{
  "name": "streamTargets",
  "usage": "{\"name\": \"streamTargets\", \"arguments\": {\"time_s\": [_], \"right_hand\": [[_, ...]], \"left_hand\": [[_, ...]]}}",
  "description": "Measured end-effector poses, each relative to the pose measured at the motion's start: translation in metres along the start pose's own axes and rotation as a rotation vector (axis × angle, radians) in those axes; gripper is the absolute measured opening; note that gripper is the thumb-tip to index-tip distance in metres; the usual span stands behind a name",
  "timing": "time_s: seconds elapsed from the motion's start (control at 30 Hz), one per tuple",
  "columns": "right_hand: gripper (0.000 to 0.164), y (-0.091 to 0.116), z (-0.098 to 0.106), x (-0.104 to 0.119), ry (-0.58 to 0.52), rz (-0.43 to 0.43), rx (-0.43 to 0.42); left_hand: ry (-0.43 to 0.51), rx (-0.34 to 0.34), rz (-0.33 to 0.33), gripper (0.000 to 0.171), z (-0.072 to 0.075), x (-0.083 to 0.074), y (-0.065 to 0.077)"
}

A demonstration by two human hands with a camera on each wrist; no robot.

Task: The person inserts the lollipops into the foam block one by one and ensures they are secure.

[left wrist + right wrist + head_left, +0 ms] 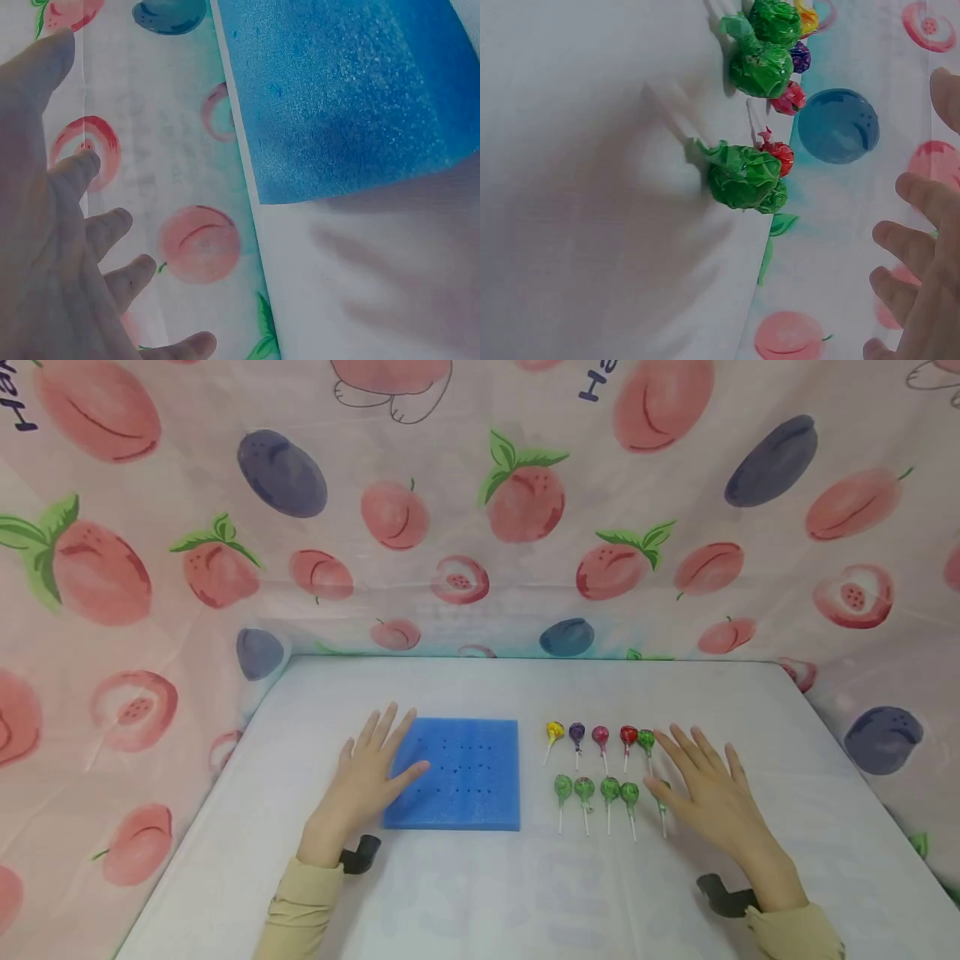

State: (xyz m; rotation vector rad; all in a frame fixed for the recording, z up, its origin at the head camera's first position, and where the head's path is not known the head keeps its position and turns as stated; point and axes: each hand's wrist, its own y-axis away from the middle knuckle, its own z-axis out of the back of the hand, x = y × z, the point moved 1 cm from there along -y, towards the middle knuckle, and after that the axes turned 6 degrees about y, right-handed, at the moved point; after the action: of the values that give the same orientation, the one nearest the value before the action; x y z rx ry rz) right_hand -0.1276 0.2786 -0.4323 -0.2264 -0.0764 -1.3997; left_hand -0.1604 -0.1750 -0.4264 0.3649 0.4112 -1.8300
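Note:
A flat blue foam block [487,806] with rows of small holes lies on the white table. Over its left edge my left hand [367,777] hovers with fingers spread, holding nothing; the same block [337,97] shows beside it in the left wrist view. To the block's right lie two rows of wrapped lollipops. The back row has a yellow lollipop [554,730], a purple one [577,732], a pink one, a red one [628,736] and a green one. Several green lollipops [610,790] make up the front row. My right hand [712,793], fingers spread, is at the rows' right end, partly covering a green lollipop [744,178].
The white table [465,902] ends at the back against a hanging cloth [465,485] printed with peaches and plums, which also flanks both sides. Black straps or mounts [361,855] sit at both wrists.

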Motion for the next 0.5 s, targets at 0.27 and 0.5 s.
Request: {"name": "streamTargets", "arguments": {"time_s": [0.27,0.5], "right_hand": [[0.073,0.0045,-0.0027,-0.0039,-0.022,0.033,-0.031],[0.071,0.0061,-0.0045,-0.0068,-0.064,0.029,-0.027]], "left_hand": [[0.085,0.004,0.015,0.079,-0.0007,0.0053,-0.0001],[0.15,0.011,0.03,0.08,-0.0023,0.0105,-0.0002]]}}
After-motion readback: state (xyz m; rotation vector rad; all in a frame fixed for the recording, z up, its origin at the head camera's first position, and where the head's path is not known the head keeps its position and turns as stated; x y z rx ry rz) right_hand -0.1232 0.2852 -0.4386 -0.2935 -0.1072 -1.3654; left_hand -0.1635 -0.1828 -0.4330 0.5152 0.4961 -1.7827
